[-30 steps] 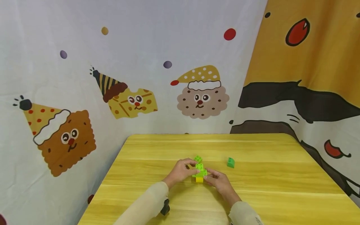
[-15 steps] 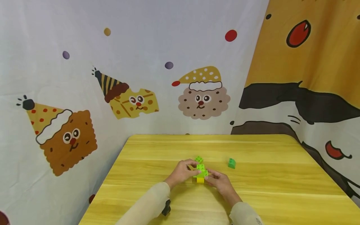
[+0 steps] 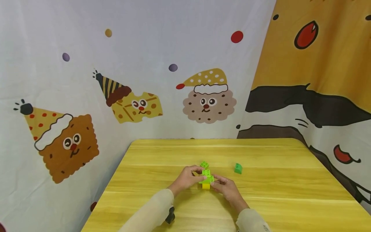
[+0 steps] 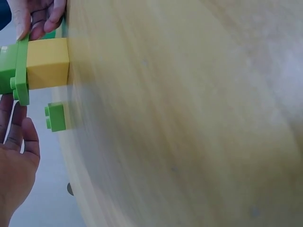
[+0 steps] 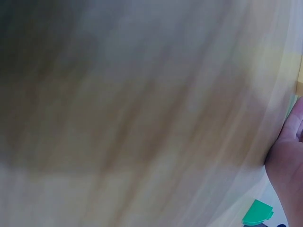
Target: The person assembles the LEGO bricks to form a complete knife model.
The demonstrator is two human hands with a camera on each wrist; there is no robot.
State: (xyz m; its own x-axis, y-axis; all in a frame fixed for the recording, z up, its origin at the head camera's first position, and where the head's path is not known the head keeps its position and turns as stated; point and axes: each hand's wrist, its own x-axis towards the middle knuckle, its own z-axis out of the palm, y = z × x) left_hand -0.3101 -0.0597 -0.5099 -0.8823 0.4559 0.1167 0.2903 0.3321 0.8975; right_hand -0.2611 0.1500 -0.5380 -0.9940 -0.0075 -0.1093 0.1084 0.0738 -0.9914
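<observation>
Standing, apparently, between grips [image 3: 188, 177] [image 3: 229, 189]: block stack [image 3: 208, 181]

– The stacked toy bricks [image 3: 207, 181]?
– Smooth plastic, faintly glossy, like the curved green brick [image 3: 238, 169] at right.
– And the tabletop [image 3: 278, 190]?
– Smooth wood grain, with a soft near sheen.
– The far backdrop [image 3: 145, 48]?
– Matt cloth, lightly creased; the left sleeve [image 3: 153, 207] is matt cloth too.

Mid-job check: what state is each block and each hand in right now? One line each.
Block stack: joined, upright, yellow block at the bottom.
Light green block: loose, studs up, behind the stack.
Darker green block: loose, studs up, on the right.
Left hand: pinching the stack's upper part.
Right hand: gripping the stack's right side.
</observation>
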